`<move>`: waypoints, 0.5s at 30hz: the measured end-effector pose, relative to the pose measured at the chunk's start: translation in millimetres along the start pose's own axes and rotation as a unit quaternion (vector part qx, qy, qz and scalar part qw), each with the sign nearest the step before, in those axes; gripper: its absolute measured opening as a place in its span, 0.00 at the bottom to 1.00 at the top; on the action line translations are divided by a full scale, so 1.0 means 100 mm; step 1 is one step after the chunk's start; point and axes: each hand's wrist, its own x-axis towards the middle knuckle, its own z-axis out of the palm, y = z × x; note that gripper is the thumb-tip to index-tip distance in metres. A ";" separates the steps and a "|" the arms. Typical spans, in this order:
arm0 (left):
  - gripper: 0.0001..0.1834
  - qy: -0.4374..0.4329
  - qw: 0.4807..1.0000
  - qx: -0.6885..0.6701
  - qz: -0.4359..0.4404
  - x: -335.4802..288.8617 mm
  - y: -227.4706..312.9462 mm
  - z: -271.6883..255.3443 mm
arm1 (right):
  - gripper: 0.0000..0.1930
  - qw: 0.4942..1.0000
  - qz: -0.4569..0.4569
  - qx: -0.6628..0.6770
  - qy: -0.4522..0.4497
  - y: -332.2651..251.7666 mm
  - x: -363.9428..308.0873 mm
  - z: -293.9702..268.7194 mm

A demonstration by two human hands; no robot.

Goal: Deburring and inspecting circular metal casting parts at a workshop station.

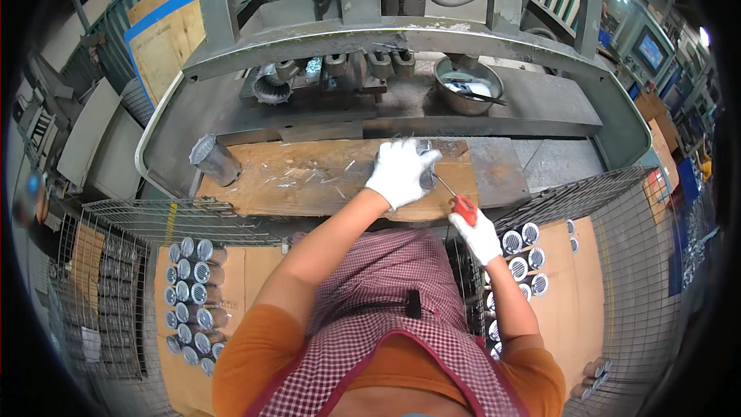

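My left hand (pixel 400 176), in a white glove, is closed over a grey metal cylinder (pixel 427 176) at the right part of a wooden board (pixel 309 193). Most of that cylinder is hidden by the glove. My right hand (pixel 477 238), gloved too, grips the red handle of a screwdriver-like tool (pixel 464 208). Its thin shaft points up and left to the cylinder; whether the tip touches it I cannot tell. Another grey metal cylinder (pixel 214 160) stands tilted on the board's left end. Thin metal shavings (pixel 332 181) lie scattered between.
Wire baskets flank me, the left (pixel 193 220) and the right (pixel 617 262) both lined with cardboard and holding rows of metal cylinders (pixel 199 272). Beyond the board, under a heavy machine frame (pixel 401 37), are a metal bowl of whitish liquid (pixel 468 100) and a ribbed round part (pixel 272 89).
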 end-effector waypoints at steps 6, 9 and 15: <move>0.32 0.073 0.997 0.014 0.021 -0.17 0.00 0.07 | 0.30 0.998 0.015 0.040 -0.039 0.00 0.16 0.19; 0.32 0.131 0.991 -0.011 0.010 -0.28 -0.05 0.10 | 0.29 0.994 0.025 0.055 -0.092 -0.07 0.10 0.20; 0.31 0.246 0.966 -0.043 0.071 -0.43 -0.15 0.09 | 0.30 0.989 0.026 0.062 -0.128 -0.25 -0.01 0.19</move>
